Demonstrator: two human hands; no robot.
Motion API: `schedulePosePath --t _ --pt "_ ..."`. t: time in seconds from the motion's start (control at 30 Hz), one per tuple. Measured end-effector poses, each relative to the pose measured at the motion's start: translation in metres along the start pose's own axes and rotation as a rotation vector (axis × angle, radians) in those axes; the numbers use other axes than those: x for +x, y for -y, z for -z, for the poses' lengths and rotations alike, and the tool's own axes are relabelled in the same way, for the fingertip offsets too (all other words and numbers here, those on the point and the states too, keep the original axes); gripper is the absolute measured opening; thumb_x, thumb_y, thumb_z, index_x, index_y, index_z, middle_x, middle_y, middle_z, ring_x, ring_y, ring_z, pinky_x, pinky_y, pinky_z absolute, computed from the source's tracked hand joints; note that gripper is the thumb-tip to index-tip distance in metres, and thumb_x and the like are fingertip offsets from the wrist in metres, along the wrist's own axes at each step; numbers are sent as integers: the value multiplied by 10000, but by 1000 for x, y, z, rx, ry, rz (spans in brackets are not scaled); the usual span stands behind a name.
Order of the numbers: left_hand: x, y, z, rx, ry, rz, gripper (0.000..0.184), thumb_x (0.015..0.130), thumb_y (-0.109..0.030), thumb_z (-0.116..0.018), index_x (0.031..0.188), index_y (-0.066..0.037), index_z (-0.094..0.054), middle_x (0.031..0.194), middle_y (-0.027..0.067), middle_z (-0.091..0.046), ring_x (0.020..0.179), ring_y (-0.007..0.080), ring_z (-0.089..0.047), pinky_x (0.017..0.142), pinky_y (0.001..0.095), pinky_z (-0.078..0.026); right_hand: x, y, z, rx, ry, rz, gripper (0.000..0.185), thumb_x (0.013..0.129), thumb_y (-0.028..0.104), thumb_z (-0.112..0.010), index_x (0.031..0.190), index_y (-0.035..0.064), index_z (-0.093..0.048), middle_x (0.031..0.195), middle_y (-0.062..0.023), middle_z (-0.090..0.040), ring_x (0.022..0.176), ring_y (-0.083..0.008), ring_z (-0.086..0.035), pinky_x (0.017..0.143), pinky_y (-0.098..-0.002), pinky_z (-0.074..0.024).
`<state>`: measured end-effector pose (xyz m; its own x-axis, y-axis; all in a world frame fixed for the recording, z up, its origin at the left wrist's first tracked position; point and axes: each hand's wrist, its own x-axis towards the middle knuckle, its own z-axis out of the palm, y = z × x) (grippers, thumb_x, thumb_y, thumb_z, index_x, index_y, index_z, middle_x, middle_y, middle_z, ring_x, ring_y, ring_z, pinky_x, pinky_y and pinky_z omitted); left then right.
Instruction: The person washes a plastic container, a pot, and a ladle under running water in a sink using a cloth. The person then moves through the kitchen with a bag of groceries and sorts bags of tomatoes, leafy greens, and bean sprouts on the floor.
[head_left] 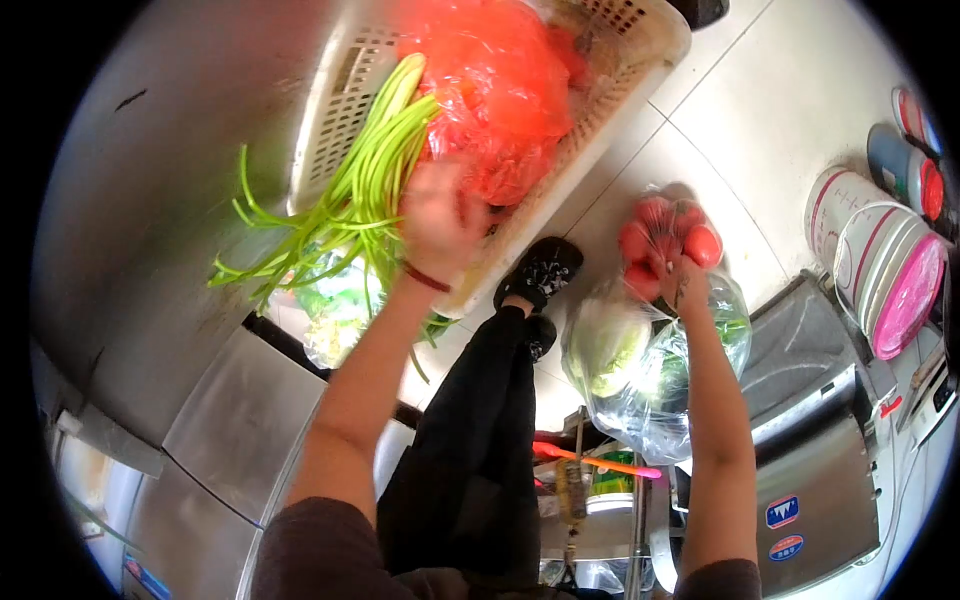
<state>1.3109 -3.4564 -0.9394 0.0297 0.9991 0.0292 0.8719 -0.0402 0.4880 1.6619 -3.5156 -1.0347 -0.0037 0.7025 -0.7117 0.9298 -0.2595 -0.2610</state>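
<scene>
Holding tomatoes (690, 217), floor (740, 150) beneath, basket rim (625, 105) perhaps touched

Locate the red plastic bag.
In the head view, the red plastic bag is at top centre, inside the cream basket, right of the green stalks and beyond the left hand.

narrow floor gap (594, 205) between crate (600, 118) and tomato bag (660, 235)
</scene>
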Motion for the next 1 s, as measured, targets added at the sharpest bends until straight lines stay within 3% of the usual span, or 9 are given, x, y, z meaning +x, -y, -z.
schedulePosePath --t 0.2,0.27,0.47,0.63,0.7,0.77,0.83,0.9,1.0 --pt "-80 30 116 -110 262 166 296 800 -28 -554 1095 -25 -561 1046 173 -590 997 330 -550 867 393 -442 -21 -35 2 20 -230 83 281 787 344 -614 750 65 -625 792 -174 -605 719 -361 -581 659 -446 -460" --pt "-135 23 138 -267 315 259 264 811 -19 -542 1074 -26 -574 1004 160 -615 930 310 -590 818 372 -470 -48 -27 16 159 -341 176 251 713 241 -706 623 43 -580 701 -177 -564 672 -356 -565 587 -419 -438" --pt "-289 6 187 -418 409 667 259 797 19 -520 1048 -15 -576 895 135 -633 781 224 -637 666 303 -528 -175 64 63 283 -455 225 352 689 117 -726 549 20 -418 570 -122 -437 534 -276 -445 507 -351 -363" --pt "-411 -9 232 -474 310 892 197 835 -55 -542 1029 -43 -578 818 104 -655 749 197 -641 652 302 -530 -287 116 88 524 -259 137 344 721 10 -658 565 79 -359 563 0 -407 555 -132 -423 515 -315 -364" --pt "-454 -10 244 -541 212 900 184 838 -65 -547 1018 -54 -584 819 102 -656 749 196 -642 657 305 -526 -311 100 72 610 -231 310 276 727 -50 -577 617 97 -372 629 -18 -419 602 -157 -452 591 -339 -433" --pt "-483 -12 263 -630 157 969 180 831 -50 -541 1005 -49 -589 839 106 -652 757 199 -642 675 313 -527 -349 127 62 1055 -97 216 251 714 -42 -574 616 94 -386 631 -25 -427 596 -177 -462 614 -350 -453" --pt "-510 -9 272 -653 66 985 189 824 -29 -537 1004 -43 -589 842 107 -648 763 196 -641 682 307 -526 -372 137 42 942 -91 214 260 695 -14 -608 587 87 -395 602 -19 -451 565 -167 -461 583 -330 -440" --pt "-533 -2 286 -674 -2 1032 193 819 -4 -527 998 -36 -592 836 105 -646 766 186 -640 693 290 -515 -398 162 27 359 -156 333 268 661 -65 -603 598 102 -404 611 -3 -464 572 -119 -444 561 -277 -401" --pt "-577 15 306 -723 -192 1086 169 823 -4 -528 977 -20 -596 831 107 -644 758 178 -638 699 280 -507 -433 197 -6 446 21 293 291 633 -136 -571 635 114 -423 643 27 -458 604 -79 -439 562 -226 -366"
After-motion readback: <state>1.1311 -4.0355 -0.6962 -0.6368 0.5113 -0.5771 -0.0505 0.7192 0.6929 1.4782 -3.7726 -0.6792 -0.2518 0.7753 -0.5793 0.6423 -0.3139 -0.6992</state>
